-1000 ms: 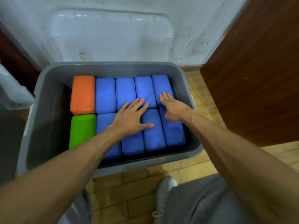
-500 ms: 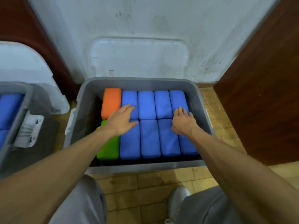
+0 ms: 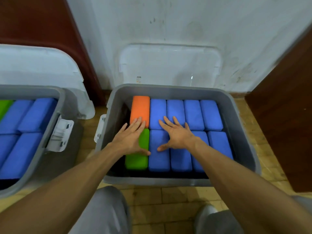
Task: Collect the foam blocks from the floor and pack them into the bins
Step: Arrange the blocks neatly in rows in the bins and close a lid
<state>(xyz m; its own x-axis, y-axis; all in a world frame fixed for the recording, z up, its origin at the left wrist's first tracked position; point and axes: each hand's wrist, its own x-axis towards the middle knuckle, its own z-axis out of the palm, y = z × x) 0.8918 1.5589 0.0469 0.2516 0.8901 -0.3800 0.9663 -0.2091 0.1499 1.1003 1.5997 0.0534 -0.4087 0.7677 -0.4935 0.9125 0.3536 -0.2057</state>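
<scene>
Two gray bins stand on the tile floor (image 3: 152,196). The left bin (image 3: 42,89) is packed with foam blocks (image 3: 28,146). In the right bin (image 3: 168,87), the left hand (image 3: 130,139) lies flat and open on the orange block (image 3: 141,108) and the green block (image 3: 136,162). Just beside it, the right hand (image 3: 177,135) lies flat, fingers spread, on the blue blocks (image 3: 194,114). A brown wooden panel (image 3: 278,115) stands far right.

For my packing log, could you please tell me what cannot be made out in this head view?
Head view: green block, middle hidden under the left hand.
Head view: left bin, cut off by the picture's edge; block count unknown.
Head view: sticker on the lid, too small to read.
</scene>
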